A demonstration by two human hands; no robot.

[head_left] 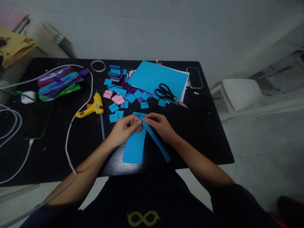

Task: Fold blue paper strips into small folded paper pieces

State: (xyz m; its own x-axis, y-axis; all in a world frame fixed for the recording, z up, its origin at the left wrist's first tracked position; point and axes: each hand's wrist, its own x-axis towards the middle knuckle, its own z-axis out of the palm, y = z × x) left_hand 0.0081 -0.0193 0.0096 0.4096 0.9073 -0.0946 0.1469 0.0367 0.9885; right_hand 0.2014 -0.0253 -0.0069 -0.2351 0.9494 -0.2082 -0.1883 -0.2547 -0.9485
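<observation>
Both hands meet over a blue paper strip, which slants down to the right and looks folded lengthwise. My left hand pinches its upper end between thumb and fingers. My right hand grips the same end from the other side, fingertips nearly touching the left thumb. Beneath them a wider blue paper sheet lies on the table, its upper part partly covered by the hands. Small folded blue paper pieces lie just beyond my left hand.
On the black table lie a yellow glue gun, black-handled scissors, large blue sheets, pink folded pieces, a tape roll, a phone and a bundle of coloured strips. A white cable crosses my left forearm.
</observation>
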